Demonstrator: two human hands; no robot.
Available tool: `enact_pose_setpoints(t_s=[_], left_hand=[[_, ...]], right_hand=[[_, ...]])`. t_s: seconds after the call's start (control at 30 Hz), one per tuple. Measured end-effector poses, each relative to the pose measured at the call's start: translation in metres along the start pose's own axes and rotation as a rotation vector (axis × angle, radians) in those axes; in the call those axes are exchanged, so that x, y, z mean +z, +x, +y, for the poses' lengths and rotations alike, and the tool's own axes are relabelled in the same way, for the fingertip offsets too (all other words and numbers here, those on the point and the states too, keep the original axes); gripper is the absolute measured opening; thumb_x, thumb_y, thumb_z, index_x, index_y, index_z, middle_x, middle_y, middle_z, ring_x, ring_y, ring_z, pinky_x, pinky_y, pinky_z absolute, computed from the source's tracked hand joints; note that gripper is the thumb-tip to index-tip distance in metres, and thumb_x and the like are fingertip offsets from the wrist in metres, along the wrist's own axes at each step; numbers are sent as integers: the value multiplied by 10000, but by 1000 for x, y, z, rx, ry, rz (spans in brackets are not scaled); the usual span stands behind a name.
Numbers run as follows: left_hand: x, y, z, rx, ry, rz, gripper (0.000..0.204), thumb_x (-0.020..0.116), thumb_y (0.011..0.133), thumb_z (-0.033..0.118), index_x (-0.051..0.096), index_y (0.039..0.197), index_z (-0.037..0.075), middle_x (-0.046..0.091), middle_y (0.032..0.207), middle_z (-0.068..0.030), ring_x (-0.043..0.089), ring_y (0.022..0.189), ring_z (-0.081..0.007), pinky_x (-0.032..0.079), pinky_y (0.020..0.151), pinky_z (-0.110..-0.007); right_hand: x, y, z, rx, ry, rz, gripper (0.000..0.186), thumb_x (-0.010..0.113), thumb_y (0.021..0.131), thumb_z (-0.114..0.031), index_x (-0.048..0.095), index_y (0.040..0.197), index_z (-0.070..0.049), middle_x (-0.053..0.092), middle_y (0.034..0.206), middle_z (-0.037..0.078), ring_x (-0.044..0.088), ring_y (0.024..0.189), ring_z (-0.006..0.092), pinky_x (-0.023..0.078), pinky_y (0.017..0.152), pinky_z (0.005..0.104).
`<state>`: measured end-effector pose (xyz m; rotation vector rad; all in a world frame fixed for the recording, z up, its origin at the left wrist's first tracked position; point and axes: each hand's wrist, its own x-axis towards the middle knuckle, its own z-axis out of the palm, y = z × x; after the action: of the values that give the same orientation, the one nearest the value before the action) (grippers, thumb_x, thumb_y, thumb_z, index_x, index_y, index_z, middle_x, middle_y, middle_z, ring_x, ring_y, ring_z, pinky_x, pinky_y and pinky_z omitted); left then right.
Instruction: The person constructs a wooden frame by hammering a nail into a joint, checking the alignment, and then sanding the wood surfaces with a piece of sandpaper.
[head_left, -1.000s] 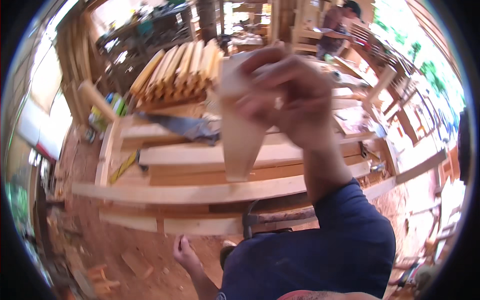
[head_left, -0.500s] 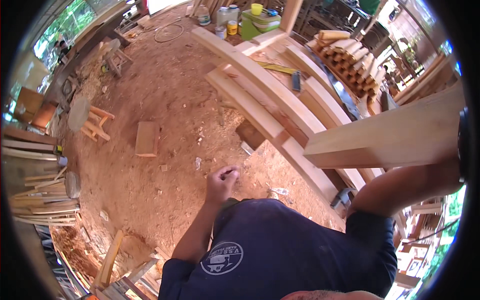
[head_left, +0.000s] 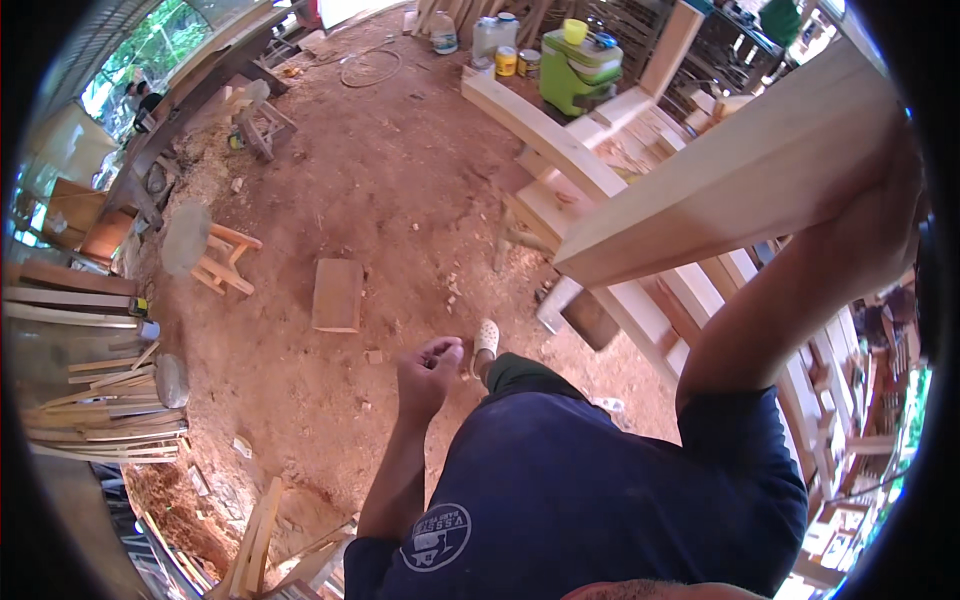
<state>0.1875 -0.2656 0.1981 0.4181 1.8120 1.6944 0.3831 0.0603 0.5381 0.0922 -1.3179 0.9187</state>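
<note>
On the right, my right hand (head_left: 882, 205) is raised at shoulder height, gripping a long, squared pale wooden beam (head_left: 735, 165), with its fingers partly hidden by the wood. The beam's lower end hangs over a frame of several planed timbers (head_left: 536, 128). My left hand (head_left: 430, 365) hangs low in front of my dark blue shirt, away from the wood. Its fingers are curled toward the thumb, and whether they hold anything I cannot make out. Below it my foot in a white clog (head_left: 486, 338) rests on the dirt floor.
A stool (head_left: 225, 260) and a wooden block (head_left: 336, 295) are on the floor. Stacked strips (head_left: 105, 405) line the left. A green cooler (head_left: 573, 75) and jugs (head_left: 485, 38) stand at the back. Other people appear at far left (head_left: 145, 105) and far right (head_left: 877, 325).
My view has swung left from the bench to the floor. The beam in my right hand has moved out to the right and risen slightly. My left hand stays low, curled, and my foot has come into view.
</note>
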Motion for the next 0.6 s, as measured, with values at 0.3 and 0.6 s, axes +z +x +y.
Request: enact_pose_setpoints(t_s=[0.3, 0.6], left_hand=[[-17, 139, 37, -104, 52, -180, 208, 790, 900, 179, 778, 1021, 11, 674, 766, 35, 521, 634, -28, 396, 564, -206], [45, 291, 81, 8, 95, -823, 712, 961, 716, 312, 674, 1281, -11, 684, 994, 20, 457, 686, -25, 392, 601, -200]], right_hand=[[19, 26, 133, 59, -35, 110, 452, 654, 979, -321, 546, 1292, -14, 658, 1244, 165, 667, 1095, 264, 534, 961, 402], [35, 40, 171, 18, -227, 231, 522, 619, 1001, -378, 515, 1359, -13, 646, 1273, 174, 660, 1129, 287, 525, 999, 422]])
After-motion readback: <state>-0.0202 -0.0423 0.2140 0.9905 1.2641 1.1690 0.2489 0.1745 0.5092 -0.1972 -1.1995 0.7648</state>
